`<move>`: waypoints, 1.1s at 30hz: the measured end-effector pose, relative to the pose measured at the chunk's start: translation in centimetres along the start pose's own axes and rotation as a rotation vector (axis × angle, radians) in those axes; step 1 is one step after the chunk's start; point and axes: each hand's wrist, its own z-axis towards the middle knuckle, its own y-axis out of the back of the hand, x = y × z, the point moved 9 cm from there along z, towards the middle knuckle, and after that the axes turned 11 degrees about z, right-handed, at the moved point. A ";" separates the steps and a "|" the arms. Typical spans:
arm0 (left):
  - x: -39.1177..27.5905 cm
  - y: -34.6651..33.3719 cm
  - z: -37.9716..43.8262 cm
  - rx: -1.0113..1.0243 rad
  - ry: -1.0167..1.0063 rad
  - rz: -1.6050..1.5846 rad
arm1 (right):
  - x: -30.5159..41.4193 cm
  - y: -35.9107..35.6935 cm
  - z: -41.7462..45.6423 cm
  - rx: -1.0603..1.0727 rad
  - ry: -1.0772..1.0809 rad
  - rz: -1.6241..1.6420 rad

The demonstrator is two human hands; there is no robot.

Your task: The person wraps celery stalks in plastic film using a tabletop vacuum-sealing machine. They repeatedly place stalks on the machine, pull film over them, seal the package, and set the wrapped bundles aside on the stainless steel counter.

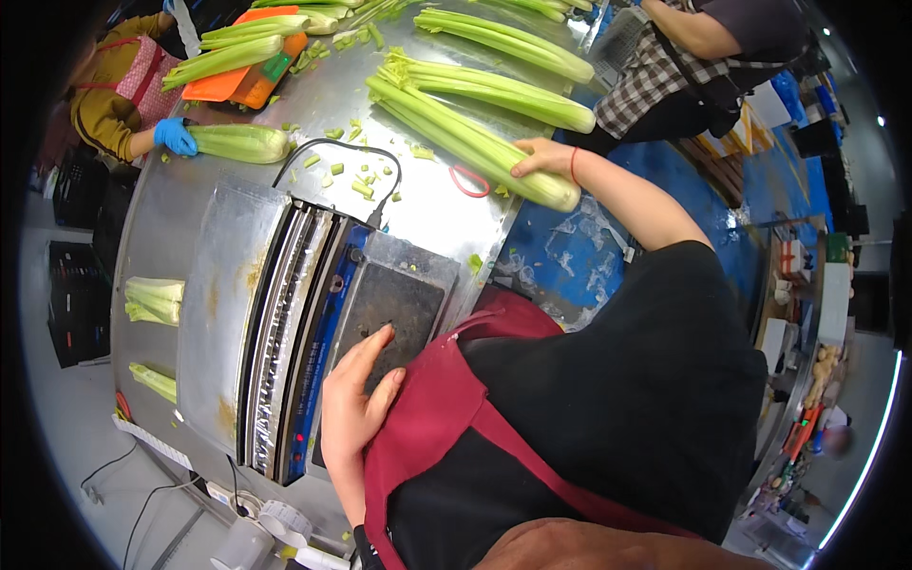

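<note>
My right hand [543,158], a red string at its wrist, grips the thick base end of a celery bunch [463,139] near the edge of the metal table [306,107]. Beside it lies another celery bunch [506,92], with one more [513,43] farther up. My left hand [360,395] is empty, thumb and fingers apart, over the dark plate [395,306] of a film wrapping machine [320,320]. A red loop [469,182] lies beside the held bunch. Cut celery pieces [363,187] are scattered near the machine's black cable.
Across the table a co-worker's blue-gloved hand [175,137] holds celery [239,144]. More celery rests on an orange tray [228,82]. Two short celery pieces lie beyond the machine. Another person in a checked apron [645,85] stands at the upper right. Plastic scraps [584,235] litter the blue floor.
</note>
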 end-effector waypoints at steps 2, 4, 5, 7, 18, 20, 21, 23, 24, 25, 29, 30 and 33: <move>0.5 -0.8 0.1 0.021 0.036 -0.047 | -1.0 -5.1 -2.7 0.196 -0.044 0.413; 1.1 -1.9 0.2 0.070 0.038 -0.092 | -0.1 -8.8 -5.4 0.337 -0.003 0.638; 1.7 -2.2 0.4 0.033 0.061 -0.180 | 1.7 -10.8 -7.1 0.391 0.020 0.697; 2.9 -2.8 0.6 -0.043 0.102 -0.357 | 5.3 -14.9 -9.7 0.505 0.076 0.793; 5.6 9.7 -1.7 -0.912 0.004 -0.750 | 19.8 -33.8 -13.7 0.501 1.043 -0.148; 4.9 10.7 -3.8 -0.962 0.000 -0.687 | 21.2 -35.3 -14.6 0.389 1.068 -0.162; 4.0 11.3 -4.5 -1.012 -0.055 -0.691 | 21.3 -35.4 -14.4 0.355 1.008 -0.068; 4.1 11.5 -5.4 -1.024 -0.048 -0.632 | 19.7 -35.8 -12.1 0.382 0.846 0.147; 4.4 11.2 -5.7 -0.987 -0.021 -0.630 | 19.2 -35.9 -12.1 0.401 0.810 0.126; 4.5 11.0 -6.1 -0.946 0.006 -0.625 | 18.6 -36.3 -12.2 0.445 0.798 0.113; 4.7 10.9 -7.6 -0.975 0.107 -0.555 | 17.3 -37.2 -12.5 0.571 0.730 0.074; 5.0 10.7 -7.6 -0.991 0.116 -0.589 | 17.4 -37.1 -12.4 0.589 0.748 0.058; 4.2 11.1 -7.9 -1.082 0.016 -0.385 | 18.8 -36.7 -13.3 0.650 0.779 0.190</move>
